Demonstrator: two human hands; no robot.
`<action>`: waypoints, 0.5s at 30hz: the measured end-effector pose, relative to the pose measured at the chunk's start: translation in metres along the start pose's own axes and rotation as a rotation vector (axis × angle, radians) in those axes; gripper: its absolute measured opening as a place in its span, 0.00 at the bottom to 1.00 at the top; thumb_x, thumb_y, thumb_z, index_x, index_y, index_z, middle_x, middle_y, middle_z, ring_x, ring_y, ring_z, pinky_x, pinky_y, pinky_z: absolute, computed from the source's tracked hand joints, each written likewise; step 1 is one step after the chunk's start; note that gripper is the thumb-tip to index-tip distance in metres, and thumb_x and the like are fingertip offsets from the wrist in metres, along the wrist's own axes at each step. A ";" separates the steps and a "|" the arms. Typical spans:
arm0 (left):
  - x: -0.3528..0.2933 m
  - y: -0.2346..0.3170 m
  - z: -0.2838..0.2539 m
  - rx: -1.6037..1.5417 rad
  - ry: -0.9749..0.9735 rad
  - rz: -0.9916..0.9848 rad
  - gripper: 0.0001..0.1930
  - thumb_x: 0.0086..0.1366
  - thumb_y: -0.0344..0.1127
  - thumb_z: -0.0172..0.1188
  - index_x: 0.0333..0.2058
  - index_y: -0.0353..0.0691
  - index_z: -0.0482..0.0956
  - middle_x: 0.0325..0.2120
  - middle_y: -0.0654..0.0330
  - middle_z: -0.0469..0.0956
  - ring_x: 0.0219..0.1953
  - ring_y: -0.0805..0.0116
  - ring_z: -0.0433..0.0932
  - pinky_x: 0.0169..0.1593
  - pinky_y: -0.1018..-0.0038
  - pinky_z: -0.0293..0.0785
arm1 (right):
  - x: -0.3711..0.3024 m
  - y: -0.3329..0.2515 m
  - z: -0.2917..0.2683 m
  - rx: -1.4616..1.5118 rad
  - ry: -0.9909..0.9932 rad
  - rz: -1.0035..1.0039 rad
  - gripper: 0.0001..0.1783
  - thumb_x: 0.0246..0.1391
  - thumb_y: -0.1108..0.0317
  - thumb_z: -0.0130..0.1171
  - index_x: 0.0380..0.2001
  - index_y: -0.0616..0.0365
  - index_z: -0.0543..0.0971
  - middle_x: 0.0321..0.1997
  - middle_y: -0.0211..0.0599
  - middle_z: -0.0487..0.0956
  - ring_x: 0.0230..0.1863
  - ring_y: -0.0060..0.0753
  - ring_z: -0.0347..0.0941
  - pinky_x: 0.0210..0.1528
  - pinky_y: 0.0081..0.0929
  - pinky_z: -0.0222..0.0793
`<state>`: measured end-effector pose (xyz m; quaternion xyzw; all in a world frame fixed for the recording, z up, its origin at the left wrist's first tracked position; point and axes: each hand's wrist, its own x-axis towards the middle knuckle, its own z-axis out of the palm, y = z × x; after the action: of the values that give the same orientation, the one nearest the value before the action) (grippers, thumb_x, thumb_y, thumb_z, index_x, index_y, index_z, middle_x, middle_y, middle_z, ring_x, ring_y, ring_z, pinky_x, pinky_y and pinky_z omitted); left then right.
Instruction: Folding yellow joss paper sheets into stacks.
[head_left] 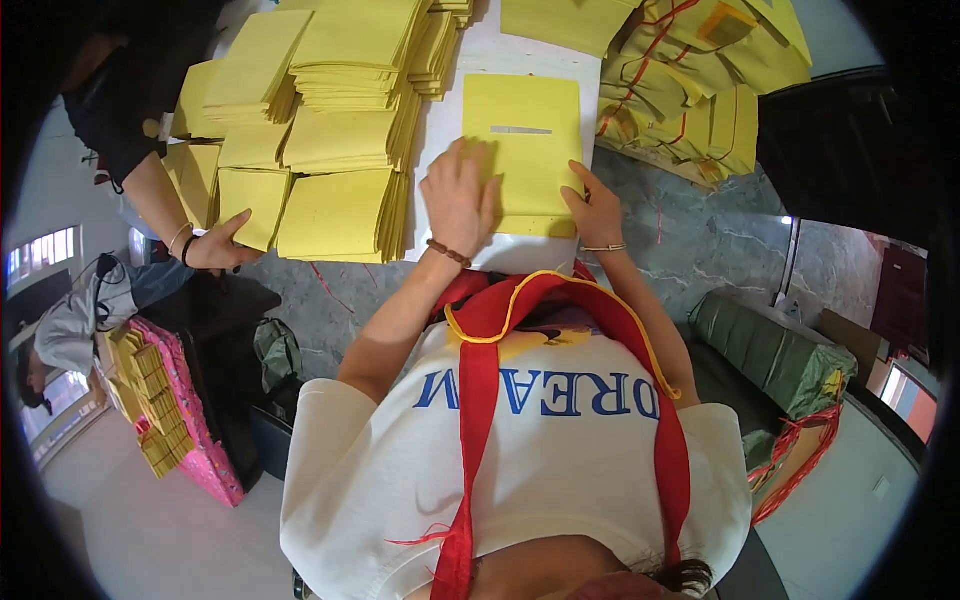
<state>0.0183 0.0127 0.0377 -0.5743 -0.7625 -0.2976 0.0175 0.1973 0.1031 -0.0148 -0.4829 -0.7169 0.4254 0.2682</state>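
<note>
A flat yellow paper piece [537,175] lies on the white table [440,130] in front of me. It has a narrow pale strip across its upper part and a band along its near edge; whether it is an envelope or a stack of sheets, I cannot tell. My left hand [458,200] rests over its left side, the fingers slightly apart and a little blurred. Along the right edge, my right hand [597,208] touches the paper with thumb and forefinger spread. Piles of similar yellow paper [340,205] stand left of my left hand.
Another person's hand [215,248] touches the near left pile. Yellow bundles tied with red string [690,110] sit at the far right. Green wrapped packages [770,355] lie at right, and a pink box [190,420] holding yellow bundles is at left.
</note>
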 end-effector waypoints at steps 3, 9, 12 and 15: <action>0.007 0.016 0.012 -0.019 -0.132 0.231 0.22 0.53 0.41 0.55 0.48 0.43 0.67 0.49 0.51 0.61 0.54 0.52 0.56 0.51 0.58 0.54 | -0.001 -0.004 0.000 0.021 -0.051 0.096 0.23 0.43 0.64 0.55 0.46 0.55 0.72 0.37 0.49 0.76 0.34 0.43 0.74 0.37 0.31 0.67; -0.010 0.001 0.045 0.110 -0.269 0.342 0.26 0.57 0.51 0.48 0.53 0.47 0.63 0.54 0.51 0.59 0.55 0.50 0.55 0.56 0.54 0.50 | -0.004 -0.017 -0.004 -0.035 -0.094 0.122 0.23 0.43 0.64 0.55 0.46 0.55 0.71 0.41 0.46 0.74 0.36 0.43 0.72 0.37 0.29 0.67; -0.008 0.001 0.045 0.147 -0.277 0.350 0.26 0.57 0.50 0.48 0.53 0.47 0.62 0.54 0.51 0.57 0.56 0.51 0.54 0.55 0.55 0.50 | -0.013 -0.025 -0.003 -0.328 0.012 -0.052 0.24 0.43 0.60 0.55 0.47 0.52 0.71 0.50 0.41 0.69 0.46 0.40 0.68 0.44 0.35 0.63; -0.010 0.001 0.045 0.150 -0.288 0.355 0.27 0.57 0.50 0.49 0.54 0.47 0.61 0.54 0.51 0.57 0.55 0.50 0.54 0.55 0.55 0.50 | -0.033 -0.022 0.004 -0.616 0.091 -0.479 0.27 0.45 0.54 0.54 0.50 0.51 0.67 0.58 0.37 0.61 0.57 0.39 0.58 0.52 0.49 0.53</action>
<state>0.0364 0.0249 -0.0026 -0.7327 -0.6643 -0.1475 0.0033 0.1966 0.0674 0.0032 -0.3781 -0.8908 0.0937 0.2340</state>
